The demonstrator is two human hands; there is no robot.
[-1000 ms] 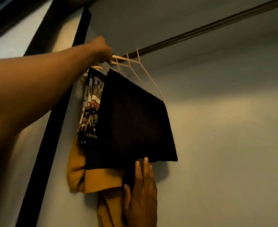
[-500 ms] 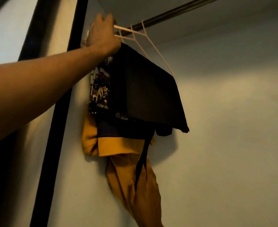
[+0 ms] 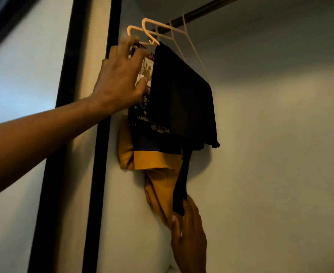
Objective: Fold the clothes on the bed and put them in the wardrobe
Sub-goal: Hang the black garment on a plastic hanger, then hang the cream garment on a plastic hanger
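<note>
High in the wardrobe's left corner, folded black garment [image 3: 184, 95] hung on pale plastic hangers [image 3: 152, 32] from dark rail [image 3: 197, 10], left hand [image 3: 119, 81] fingers spread loose beside patterned cloth [image 3: 144, 75], right hand [image 3: 189, 233] pinching black strap [image 3: 182, 186] against mustard fabric [image 3: 158, 186], bare wall [image 3: 280, 154] rightward.

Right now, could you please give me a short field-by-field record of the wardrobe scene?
place: wardrobe interior, dark rail overhead
hangers: pale hangers hooked on the rail
clothes: black garment in front, patterned garment behind, yellow garment lowest
left hand: fingers spread near the hanger ends, no grip
right hand: touching the yellow garment's bottom and a black strap
</note>
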